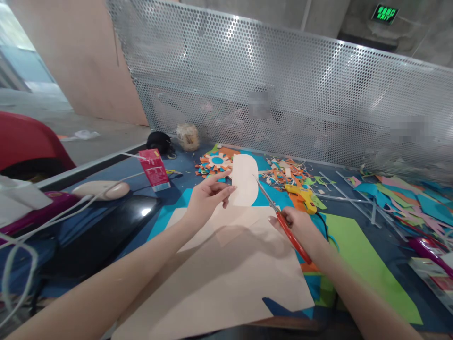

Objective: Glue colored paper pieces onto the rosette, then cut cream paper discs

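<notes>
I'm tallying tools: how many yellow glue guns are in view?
1: the yellow plastic glue gun, just beyond the right hand, which holds red-handled metal scissors. Others could be hidden under multicoloured paper scraps.

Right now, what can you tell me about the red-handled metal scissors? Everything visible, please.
The red-handled metal scissors have slim, silvery blades and smooth, plastic-looking handles, partly covered by the bare right hand, whose grip holds them. They slant from lower right to upper left, pointing away from the wearer. Their tips are at the inward notch on the right edge of the cream, two-lobed paper piece; whether they touch it, or how the blades stand, is unclear.
</notes>
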The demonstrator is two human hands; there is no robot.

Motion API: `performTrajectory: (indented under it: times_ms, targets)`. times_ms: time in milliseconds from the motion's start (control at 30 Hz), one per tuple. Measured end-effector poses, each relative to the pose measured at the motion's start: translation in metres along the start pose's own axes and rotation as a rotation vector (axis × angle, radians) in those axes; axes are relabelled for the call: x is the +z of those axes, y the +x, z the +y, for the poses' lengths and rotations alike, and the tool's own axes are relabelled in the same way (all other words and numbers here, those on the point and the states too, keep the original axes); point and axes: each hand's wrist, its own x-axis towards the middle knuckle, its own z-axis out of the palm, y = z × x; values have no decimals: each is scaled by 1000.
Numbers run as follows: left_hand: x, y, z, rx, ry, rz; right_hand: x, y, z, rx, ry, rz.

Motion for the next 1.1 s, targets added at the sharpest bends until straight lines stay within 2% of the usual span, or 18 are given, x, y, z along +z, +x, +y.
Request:
performTrajectory:
  times_ms: [267,433,600,733,1100]
  targets:
    - [-2,1,0,40,47,39,-1,-2,-3,27,-10,15]
    - [-3,0,0,54,134,-6,0,-1,-1,-25,-27,18]
    - [-3,-1,-1,26,152,-25,-3,-3,-4,-30,-4,5]
    - [-3,0,1,56,171,-32,-4,-4,-6,-30,-26,28]
    - [-4,1,2,127,202,57,-3,-3,-7,16,-65,27]
